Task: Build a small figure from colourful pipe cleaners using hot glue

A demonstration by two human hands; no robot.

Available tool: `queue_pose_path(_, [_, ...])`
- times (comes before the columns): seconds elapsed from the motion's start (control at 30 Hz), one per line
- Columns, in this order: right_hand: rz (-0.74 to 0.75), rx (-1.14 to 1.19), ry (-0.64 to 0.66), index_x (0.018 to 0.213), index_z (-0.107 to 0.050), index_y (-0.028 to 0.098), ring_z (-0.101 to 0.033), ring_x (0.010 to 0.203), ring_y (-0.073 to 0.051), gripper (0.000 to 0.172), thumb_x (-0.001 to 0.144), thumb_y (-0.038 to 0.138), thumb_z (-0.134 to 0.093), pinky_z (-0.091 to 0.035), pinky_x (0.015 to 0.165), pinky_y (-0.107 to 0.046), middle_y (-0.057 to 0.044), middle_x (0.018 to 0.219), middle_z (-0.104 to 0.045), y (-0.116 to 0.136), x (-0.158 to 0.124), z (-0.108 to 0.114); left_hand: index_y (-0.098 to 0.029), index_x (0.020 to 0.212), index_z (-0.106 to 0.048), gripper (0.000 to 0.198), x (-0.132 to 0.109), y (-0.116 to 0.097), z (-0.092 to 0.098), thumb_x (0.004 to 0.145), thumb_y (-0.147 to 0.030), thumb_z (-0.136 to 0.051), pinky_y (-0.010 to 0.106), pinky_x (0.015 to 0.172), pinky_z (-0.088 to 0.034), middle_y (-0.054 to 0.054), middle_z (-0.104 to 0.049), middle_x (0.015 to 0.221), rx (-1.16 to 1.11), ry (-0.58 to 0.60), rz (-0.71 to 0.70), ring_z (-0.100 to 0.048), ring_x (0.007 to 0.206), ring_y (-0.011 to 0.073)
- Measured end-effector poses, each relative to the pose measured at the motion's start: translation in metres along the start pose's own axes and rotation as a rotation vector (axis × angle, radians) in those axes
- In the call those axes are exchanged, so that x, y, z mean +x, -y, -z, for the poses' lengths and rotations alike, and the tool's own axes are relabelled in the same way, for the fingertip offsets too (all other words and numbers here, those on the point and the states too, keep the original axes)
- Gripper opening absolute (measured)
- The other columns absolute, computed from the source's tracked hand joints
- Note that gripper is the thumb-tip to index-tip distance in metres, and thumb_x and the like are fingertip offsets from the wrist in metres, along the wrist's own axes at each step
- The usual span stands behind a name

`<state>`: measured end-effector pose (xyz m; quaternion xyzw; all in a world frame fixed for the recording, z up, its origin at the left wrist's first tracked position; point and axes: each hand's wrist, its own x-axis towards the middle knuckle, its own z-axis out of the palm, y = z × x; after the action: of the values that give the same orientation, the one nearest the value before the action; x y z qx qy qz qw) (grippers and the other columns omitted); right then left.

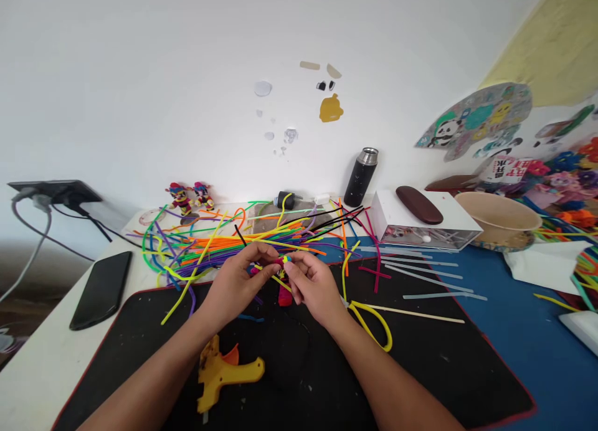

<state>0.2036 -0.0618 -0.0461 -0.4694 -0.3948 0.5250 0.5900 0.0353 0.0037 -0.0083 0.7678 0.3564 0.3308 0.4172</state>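
My left hand and my right hand meet above the black mat. Between them they pinch a small pipe-cleaner figure in magenta, with yellow and blue bits at its top. Fingers cover much of it. A yellow hot glue gun lies on the mat below my left hand. Just behind both hands spreads a heap of coloured pipe cleaners. Beside my right wrist are a looped yellow pipe cleaner and a thin wooden stick.
Translucent glue sticks lie at right. Behind them stand a white box topped by a brown case, a beige bowl and a black bottle. Two small figures stand by the wall; a phone lies left.
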Motion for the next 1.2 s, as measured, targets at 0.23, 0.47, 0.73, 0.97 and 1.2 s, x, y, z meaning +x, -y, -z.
queue_pose_path(0.23, [-0.018,0.036,-0.038,0.100,-0.064,0.019,-0.040,0.035,-0.008,0.044,0.086,0.060,-0.076,-0.026,0.037,-0.020,0.010,0.046,-0.052,0.005,0.001,0.004,-0.020,0.111,-0.071,0.032,0.004,-0.001,0.015,0.100,-0.048,-0.064,0.034,0.083,-0.055,0.007,-0.078,0.099,-0.053,-0.057,0.068,-0.072,0.088,0.0220])
queue_pose_path(0.47, [-0.079,0.090,-0.034,0.096,-0.062,0.020,-0.040,0.034,-0.008,0.047,0.083,0.062,-0.080,-0.024,0.036,-0.019,0.010,0.046,-0.053,0.008,0.000,0.004,-0.019,0.092,-0.075,0.039,0.008,-0.001,0.024,0.093,-0.057,-0.072,0.031,0.073,-0.057,0.006,-0.080,0.081,-0.136,-0.024,0.135,-0.074,0.076,0.0214])
queue_pose_path(0.73, [-0.089,0.152,-0.042,0.096,-0.063,0.020,-0.041,0.035,-0.007,0.045,0.083,0.059,-0.081,-0.024,0.036,-0.018,0.010,0.048,-0.052,0.006,0.000,0.005,-0.019,0.077,-0.068,0.044,0.007,-0.003,0.021,0.087,-0.061,-0.077,0.029,0.069,-0.055,0.005,-0.076,0.071,-0.170,-0.033,0.157,-0.070,0.068,0.0191])
queue_pose_path(0.97, [-0.079,0.125,-0.028,0.095,-0.064,0.020,-0.041,0.035,-0.007,0.044,0.083,0.059,-0.080,-0.024,0.036,-0.019,0.010,0.048,-0.052,0.007,-0.001,0.004,-0.018,0.097,-0.075,0.044,0.005,-0.014,0.018,0.090,-0.061,-0.072,0.028,0.067,-0.053,0.004,-0.076,0.080,-0.088,0.088,0.142,-0.067,0.071,0.0188])
queue_pose_path(1.2, [-0.070,0.097,-0.015,0.090,-0.062,0.020,-0.040,0.034,-0.007,0.044,0.083,0.060,-0.079,-0.024,0.036,-0.019,0.011,0.046,-0.049,0.006,-0.002,0.000,-0.019,0.091,-0.075,0.040,0.003,-0.010,0.016,0.097,-0.057,-0.064,0.028,0.070,-0.053,0.004,-0.077,0.085,-0.036,0.244,0.158,-0.067,0.076,0.0191])
